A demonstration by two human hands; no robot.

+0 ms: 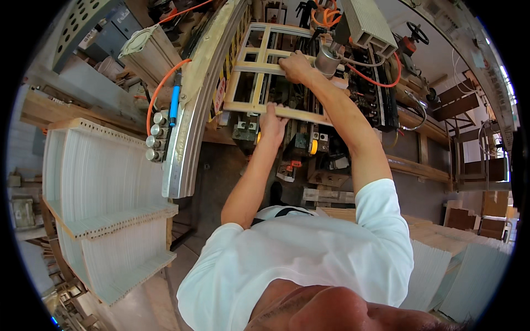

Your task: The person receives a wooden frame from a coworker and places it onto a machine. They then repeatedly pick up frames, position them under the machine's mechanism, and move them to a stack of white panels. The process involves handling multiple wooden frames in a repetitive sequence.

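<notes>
A pale wooden frame (251, 106) with several crossing slats lies over a machine in front of me. My left hand (273, 122) grips its near rail, with the thumb over the wood and the other fingers partly hidden. Farther in, my right hand (298, 67) is closed on a middle crosspiece (259, 68). Just right of that hand stands a round metal cylinder (327, 60) with hoses. Below the near rail sit dark machine blocks and a yellow round part (314, 146).
A long metal beam (190, 127) with a blue pen (175, 105) and an orange hose runs along the left. Tall stacks of white slats (105, 176) stand at left; more white panels (430, 265) are at lower right. Another metal profile (369, 25) overhangs the machine.
</notes>
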